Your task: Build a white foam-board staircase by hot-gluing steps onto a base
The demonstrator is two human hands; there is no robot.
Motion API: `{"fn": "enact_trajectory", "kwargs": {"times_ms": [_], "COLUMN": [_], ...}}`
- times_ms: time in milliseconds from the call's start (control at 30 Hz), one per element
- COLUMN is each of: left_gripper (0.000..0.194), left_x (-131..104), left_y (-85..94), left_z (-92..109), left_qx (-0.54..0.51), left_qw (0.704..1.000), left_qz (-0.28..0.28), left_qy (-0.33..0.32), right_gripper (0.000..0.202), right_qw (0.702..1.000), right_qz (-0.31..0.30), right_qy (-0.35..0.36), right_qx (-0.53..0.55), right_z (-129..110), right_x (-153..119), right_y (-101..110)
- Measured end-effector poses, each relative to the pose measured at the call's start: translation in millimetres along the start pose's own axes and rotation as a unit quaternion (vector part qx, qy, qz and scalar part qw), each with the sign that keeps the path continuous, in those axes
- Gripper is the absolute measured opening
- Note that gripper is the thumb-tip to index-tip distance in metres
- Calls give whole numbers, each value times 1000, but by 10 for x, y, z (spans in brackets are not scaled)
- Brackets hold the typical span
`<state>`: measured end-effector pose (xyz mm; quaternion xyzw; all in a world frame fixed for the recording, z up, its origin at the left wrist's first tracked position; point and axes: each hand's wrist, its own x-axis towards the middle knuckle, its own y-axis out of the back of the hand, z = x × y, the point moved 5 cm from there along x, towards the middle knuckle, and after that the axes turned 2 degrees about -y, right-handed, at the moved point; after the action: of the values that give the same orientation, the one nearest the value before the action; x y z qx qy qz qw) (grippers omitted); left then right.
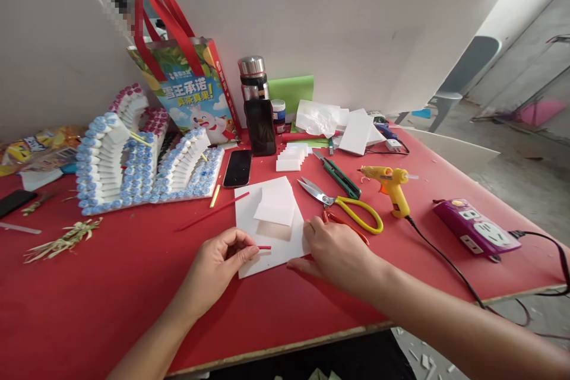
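Observation:
My left hand [225, 258] pinches a short thin red stick [264, 247] between thumb and fingertips, just over a white board [244, 211]. On that board rests a smaller folded white piece [275, 205]. My right hand [336, 252] lies at the board's right edge, its thumb spread away from its bent fingers. Right behind it is a tool with red handles [350, 225], partly hidden by the hand; I cannot tell whether they touch. Scissors with yellow handles [363, 214] lie open beyond. A longer red stick [214, 212] crosses the board's left edge.
A yellow glue gun [394, 184], a purple power strip [476, 228] and a green utility knife [338, 175] are on the right. Blue-and-white built pieces [138, 172], phones [237, 168], a steel flask [253, 77] and a shopping bag [191, 89] stand farther back on the red table [111, 297].

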<state>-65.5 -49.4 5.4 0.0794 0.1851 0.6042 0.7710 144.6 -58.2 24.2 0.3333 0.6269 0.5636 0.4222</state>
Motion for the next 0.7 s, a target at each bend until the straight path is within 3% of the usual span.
{"fn": "enact_trajectory", "kwargs": {"times_ms": [300, 533, 700], "left_gripper": [24, 23, 22], "left_x": [206, 321, 370], "left_y": [-74, -110, -149], "left_z": [78, 11, 19], "left_qx": [-7, -13, -7], "left_qw": [999, 999, 998], "left_qz": [-20, -21, -44], "left_qy": [-28, -44, -48], "right_gripper": [66, 62, 62], "right_qw": [998, 997, 997], "right_qz": [8, -35, -29], "right_qy": [-5, -29, -57], "right_qx": [-59, -58, -47], "right_z": [45, 90, 173], "right_x": [-33, -41, 4], "right_y": [-79, -66, -117]}}
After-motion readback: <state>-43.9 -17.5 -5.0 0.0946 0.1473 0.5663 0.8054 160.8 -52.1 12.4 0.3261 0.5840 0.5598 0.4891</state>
